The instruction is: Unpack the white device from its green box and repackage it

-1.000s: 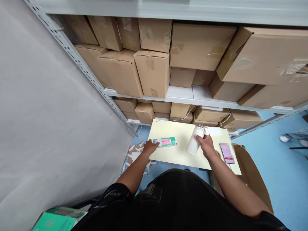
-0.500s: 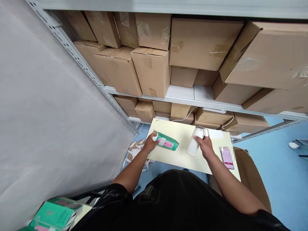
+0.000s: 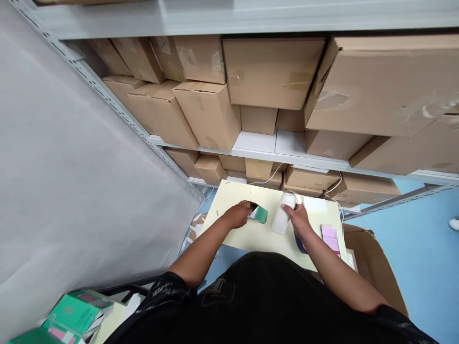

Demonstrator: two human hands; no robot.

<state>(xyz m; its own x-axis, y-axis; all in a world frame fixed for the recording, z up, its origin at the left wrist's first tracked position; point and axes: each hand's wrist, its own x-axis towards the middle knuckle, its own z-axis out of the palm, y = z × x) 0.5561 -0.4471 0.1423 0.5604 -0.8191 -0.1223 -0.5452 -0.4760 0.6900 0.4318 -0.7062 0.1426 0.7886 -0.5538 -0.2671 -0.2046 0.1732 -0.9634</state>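
My left hand [image 3: 239, 215] is closed on a small green box [image 3: 262, 214], its fingers curled over the box's near end and hiding much of it. A dark gap and a white patch show beside the fingertips. To the right, my right hand [image 3: 297, 216] grips a white cylinder [image 3: 280, 220], thumb across its upper side. The cylinder stands tilted over the pale table [image 3: 229, 239]; whether its lower end touches the tabletop I cannot tell. Beneath my right wrist, a dark blue object [image 3: 300, 243] is partly covered.
A phone [image 3: 330, 239] and a white sheet [image 3: 315, 204] lie on the table's right side. Shelving with cardboard boxes [image 3: 208, 114] rises behind it. An open carton [image 3: 376, 267] stands at right, green boxes [image 3: 71, 313] at lower left. White scraps litter the floor.
My left hand has moved right and now covers most of the green box, hiding its pink part. The dark blue object has come into view. The view has shifted slightly.
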